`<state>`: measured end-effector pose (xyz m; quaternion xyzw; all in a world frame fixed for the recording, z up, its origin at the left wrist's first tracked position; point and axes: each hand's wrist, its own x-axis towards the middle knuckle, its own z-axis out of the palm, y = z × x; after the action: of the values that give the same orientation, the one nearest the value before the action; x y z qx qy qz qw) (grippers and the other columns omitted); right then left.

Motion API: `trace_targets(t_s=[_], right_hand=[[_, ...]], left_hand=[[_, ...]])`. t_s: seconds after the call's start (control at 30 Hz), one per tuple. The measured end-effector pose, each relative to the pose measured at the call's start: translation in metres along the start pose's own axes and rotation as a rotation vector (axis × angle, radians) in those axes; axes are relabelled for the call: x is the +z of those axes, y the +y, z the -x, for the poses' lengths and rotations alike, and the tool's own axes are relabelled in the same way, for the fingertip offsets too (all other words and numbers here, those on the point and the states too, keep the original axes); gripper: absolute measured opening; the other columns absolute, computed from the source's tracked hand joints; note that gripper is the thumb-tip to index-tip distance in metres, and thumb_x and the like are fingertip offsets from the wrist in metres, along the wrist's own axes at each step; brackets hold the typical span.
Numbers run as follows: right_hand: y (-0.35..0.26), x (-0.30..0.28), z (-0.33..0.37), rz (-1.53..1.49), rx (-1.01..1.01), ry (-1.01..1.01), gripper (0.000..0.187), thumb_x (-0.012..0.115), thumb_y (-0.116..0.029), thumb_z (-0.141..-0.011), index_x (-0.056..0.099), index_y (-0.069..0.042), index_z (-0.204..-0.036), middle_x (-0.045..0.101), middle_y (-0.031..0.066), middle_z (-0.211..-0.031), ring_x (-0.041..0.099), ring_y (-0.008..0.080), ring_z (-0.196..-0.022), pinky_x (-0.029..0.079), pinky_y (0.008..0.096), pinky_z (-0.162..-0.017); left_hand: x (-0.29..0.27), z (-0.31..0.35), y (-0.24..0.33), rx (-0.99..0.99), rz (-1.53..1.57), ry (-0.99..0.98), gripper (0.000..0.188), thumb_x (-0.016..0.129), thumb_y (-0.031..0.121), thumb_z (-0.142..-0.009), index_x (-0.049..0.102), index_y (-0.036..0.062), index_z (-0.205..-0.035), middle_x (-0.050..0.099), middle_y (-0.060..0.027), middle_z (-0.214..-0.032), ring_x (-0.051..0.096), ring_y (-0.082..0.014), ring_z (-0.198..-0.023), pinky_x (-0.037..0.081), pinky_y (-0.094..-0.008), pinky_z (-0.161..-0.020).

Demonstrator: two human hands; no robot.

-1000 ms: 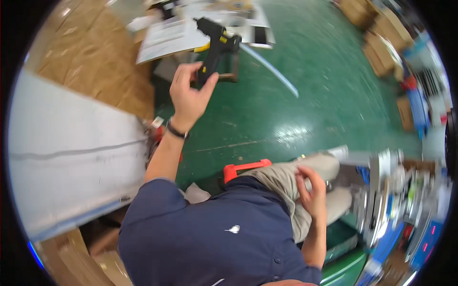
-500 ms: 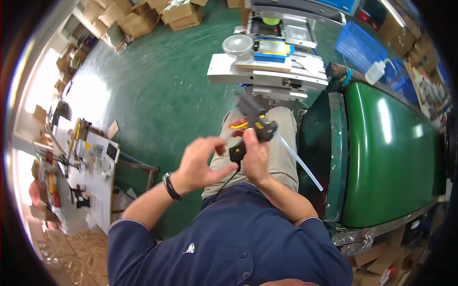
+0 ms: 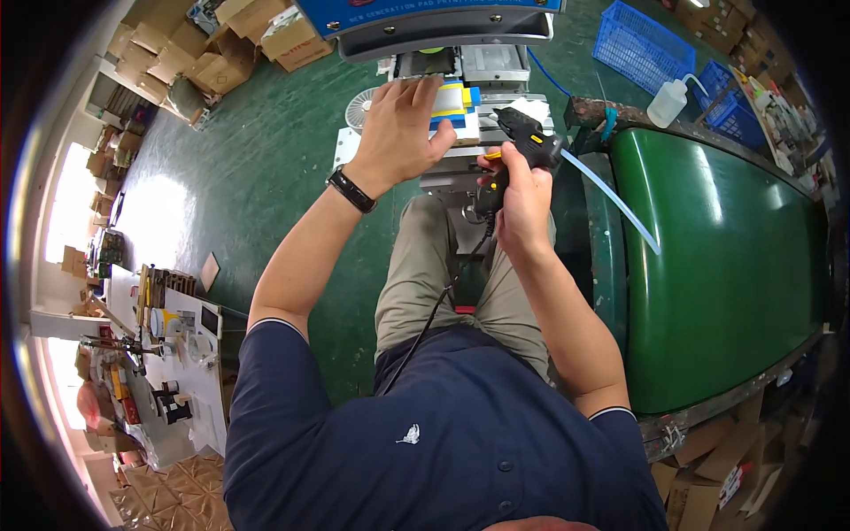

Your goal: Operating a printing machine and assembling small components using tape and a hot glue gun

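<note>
My right hand (image 3: 522, 199) is closed round the grip of a black glue gun (image 3: 529, 137) with yellow details. A long translucent glue stick (image 3: 611, 199) sticks out of its back, and a black cord (image 3: 440, 305) runs down from the grip across my lap. The gun's nozzle points toward the machine. My left hand (image 3: 398, 133) reaches over the machine's ledge with its fingers stretched out. Just right of its fingers lies a yellow and blue block (image 3: 469, 96) with a pale top. The left hand partly covers the block; I cannot tell whether they touch.
Ahead stands a blue and grey machine (image 3: 425, 40). A small white fan (image 3: 359, 108) sits left of the block. To the right are a green rounded cover (image 3: 717, 265), a squeeze bottle (image 3: 666, 104) and a blue crate (image 3: 639, 49). A cluttered white table (image 3: 205, 389) stands left.
Both hands have moved forward from above my lap to the machine, the right one carrying the glue gun. My left hand has gone to the block. The view has shifted too.
</note>
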<state>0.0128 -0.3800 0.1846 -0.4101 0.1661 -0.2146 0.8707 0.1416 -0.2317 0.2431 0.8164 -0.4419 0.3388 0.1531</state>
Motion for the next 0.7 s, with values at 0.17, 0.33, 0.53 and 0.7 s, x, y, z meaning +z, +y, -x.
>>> trace_targets(t_s=[0.17, 0.33, 0.53, 0.7], right_hand=[[-0.012, -0.003, -0.014, 0.206, 0.105, -0.027, 0.027, 0.064, -0.023, -0.107, 0.070, 0.004, -0.108, 0.075, 0.0120, -0.096, 0.077, 0.0179, -0.086, 0.057, 0.0287, -0.068], [-0.018, 0.000, -0.015, 0.236, 0.155, -0.002, 0.028, 0.062, -0.022, -0.106, 0.068, 0.005, -0.104, 0.072, 0.0127, -0.093, 0.076, 0.0198, -0.074, 0.057, 0.0291, -0.059], [-0.030, 0.004, -0.015, 0.260, 0.204, -0.003, 0.028, 0.061, -0.022, -0.106, 0.066, 0.005, -0.101, 0.068, 0.0136, -0.090, 0.074, 0.0216, -0.061, 0.055, 0.0301, -0.050], [-0.026, 0.008, -0.019, 0.247, 0.195, 0.012, 0.031, 0.060, -0.023, -0.106, 0.064, 0.007, -0.095, 0.064, 0.0108, -0.077, 0.071, 0.0233, -0.050, 0.051, 0.0327, -0.042]], left_hand=[[0.020, 0.010, -0.004, -0.049, 0.028, 0.039, 0.044, 0.073, 0.017, -0.083, 0.064, 0.0053, -0.124, 0.075, -0.0121, -0.111, 0.069, -0.0347, -0.097, 0.054, -0.0414, -0.091], [0.025, 0.012, -0.001, -0.091, 0.043, 0.050, 0.040, 0.073, 0.016, -0.081, 0.065, 0.0059, -0.119, 0.075, -0.0101, -0.105, 0.068, -0.0341, -0.091, 0.053, -0.0427, -0.084], [0.031, 0.014, -0.001, -0.027, 0.019, 0.121, 0.044, 0.073, 0.013, -0.078, 0.061, 0.0054, -0.120, 0.069, -0.0104, -0.093, 0.064, -0.0332, -0.080, 0.051, -0.0425, -0.079], [0.031, 0.016, -0.001, -0.050, 0.031, 0.108, 0.043, 0.073, 0.012, -0.077, 0.062, 0.0051, -0.118, 0.069, -0.0098, -0.092, 0.063, -0.0319, -0.077, 0.051, -0.0408, -0.076]])
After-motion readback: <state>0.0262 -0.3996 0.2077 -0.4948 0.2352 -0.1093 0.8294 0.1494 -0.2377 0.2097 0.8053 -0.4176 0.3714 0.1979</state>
